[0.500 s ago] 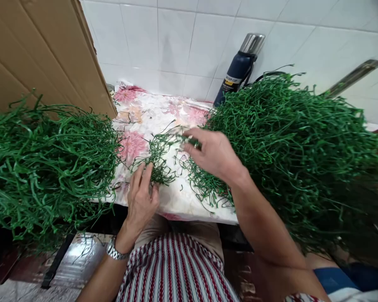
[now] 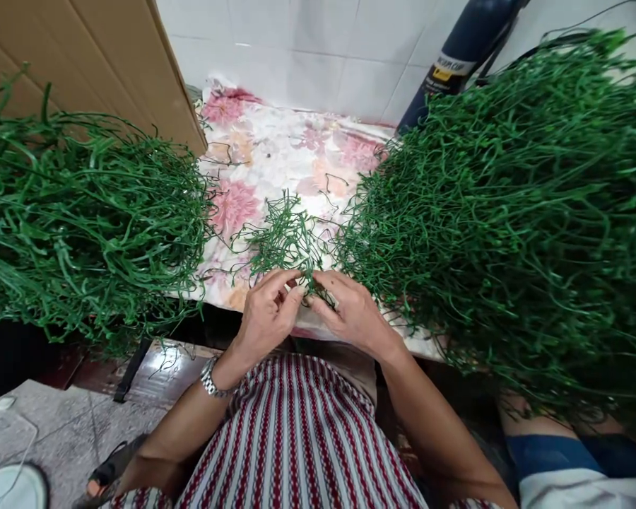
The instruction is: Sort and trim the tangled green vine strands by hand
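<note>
My left hand and my right hand meet near the front edge of the table. Their thumbs and fingertips close on the lower ends of a few thin green stems. A small loose cluster of forked green sprigs, plastic-looking, lies on the cloth just beyond my fingers. To the left is a big heap of green stems. An even larger heap of finer green sprigs rises beside my right hand. What exactly the fingertips pinch is partly hidden.
A floral cloth covers the table. Cardboard stands at the back left. A dark blue vacuum flask leans by the tiled wall, behind the right heap. At the lower right show another person's legs.
My right hand has come back and down to meet my left hand, which has moved slightly right. Both now pinch stems together. The camera view has tilted downward and closer.
</note>
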